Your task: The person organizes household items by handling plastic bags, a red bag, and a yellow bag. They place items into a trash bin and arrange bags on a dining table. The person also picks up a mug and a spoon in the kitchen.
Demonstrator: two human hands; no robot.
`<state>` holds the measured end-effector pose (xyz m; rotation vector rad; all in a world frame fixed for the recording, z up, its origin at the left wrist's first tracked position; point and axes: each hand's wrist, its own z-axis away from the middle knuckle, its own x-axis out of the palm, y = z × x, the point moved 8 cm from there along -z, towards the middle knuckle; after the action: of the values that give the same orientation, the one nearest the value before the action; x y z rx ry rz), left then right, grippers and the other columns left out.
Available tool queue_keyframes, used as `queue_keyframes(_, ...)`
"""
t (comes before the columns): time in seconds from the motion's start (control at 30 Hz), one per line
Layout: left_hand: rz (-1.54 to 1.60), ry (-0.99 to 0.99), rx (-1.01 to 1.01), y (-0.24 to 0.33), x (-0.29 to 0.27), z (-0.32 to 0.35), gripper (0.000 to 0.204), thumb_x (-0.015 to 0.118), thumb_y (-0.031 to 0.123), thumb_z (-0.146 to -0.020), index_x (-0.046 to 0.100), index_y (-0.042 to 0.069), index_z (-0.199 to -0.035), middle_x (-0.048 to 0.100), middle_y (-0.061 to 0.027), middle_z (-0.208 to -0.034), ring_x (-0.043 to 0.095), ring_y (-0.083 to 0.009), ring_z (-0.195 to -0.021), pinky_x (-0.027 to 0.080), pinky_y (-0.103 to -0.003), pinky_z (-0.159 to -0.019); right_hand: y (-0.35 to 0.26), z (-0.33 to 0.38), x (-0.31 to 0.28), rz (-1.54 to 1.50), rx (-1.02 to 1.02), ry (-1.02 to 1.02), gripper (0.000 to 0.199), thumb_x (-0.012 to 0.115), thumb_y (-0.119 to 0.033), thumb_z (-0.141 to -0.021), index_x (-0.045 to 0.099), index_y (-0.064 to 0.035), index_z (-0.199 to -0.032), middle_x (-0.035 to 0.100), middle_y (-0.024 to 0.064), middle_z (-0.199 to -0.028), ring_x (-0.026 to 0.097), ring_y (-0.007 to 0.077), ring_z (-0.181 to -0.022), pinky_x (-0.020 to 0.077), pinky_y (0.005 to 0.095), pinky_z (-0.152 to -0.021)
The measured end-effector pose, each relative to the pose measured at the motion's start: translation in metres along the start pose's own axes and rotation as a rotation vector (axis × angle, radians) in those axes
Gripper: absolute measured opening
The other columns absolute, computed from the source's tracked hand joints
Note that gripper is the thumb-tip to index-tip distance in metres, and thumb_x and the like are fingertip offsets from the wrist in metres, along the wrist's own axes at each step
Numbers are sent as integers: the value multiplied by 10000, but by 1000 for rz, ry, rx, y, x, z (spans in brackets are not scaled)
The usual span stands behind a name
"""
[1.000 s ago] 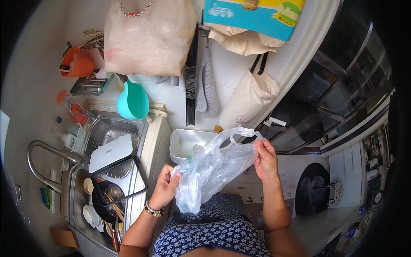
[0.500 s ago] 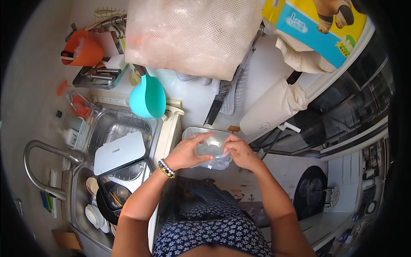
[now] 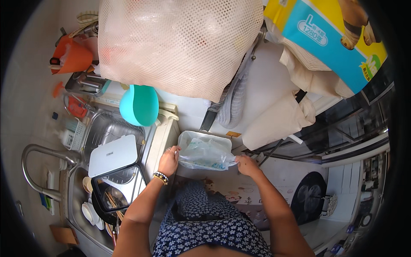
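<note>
The thin plastic bag (image 3: 203, 153) lay spread across the white bin (image 3: 225, 142), right of the sink (image 3: 77, 192). The right hand (image 3: 248, 165) pinched the bag's right end, fingers closed; the left hand (image 3: 168, 162) was at the left edge — on film or rim, I could not tell. A hard rightward pull could have torn the film — or dragged it off the left side.

i see the middle bright and evenly lit, with light shine on the clear plastic bag (image 3: 205, 153) and the steel faucet (image 3: 70, 156). near the black round rim, edges bend and the left wall (image 3: 30, 98) looks blurry.
</note>
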<state>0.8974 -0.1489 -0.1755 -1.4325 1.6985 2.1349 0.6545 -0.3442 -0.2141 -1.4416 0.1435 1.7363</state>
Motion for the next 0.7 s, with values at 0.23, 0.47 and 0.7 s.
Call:
queue_keyframes(0.23, -26, -380, 343, 48, 45, 36, 187, 508, 210, -842, 535, 43, -920, 591, -153, -779, 575, -317, -711, 457, -381, -648, 25, 1, 48, -190, 272, -104, 263, 518, -240, -742, 576, -8, -851, 601, 191, -844, 567, 358, -820, 448, 404, -706)
queue_keyframes(0.47, -715, -597, 334, 9, 90, 53, 152, 521, 170, -754, 606, 75, -837, 603, -108, -805, 620, -239, -709, 500, -361, -563, 43, -6, 60, -625, 476, 141, 293, 533, -199, -736, 537, 14, -938, 580, 184, -886, 559, 346, -824, 449, 392, -706)
queue_keyframes(0.7, -808, -462, 590, 35, 86, 50, 131, 496, 153, -734, 610, 93, -757, 556, -92, -1000, 545, -194, -880, 487, -314, -619, -145, 52, -39, -205, -553, 472, 330, 519, 36, -654, 501, -22, -979, 515, 127, -918, 536, 322, -815, 431, 417, -733)
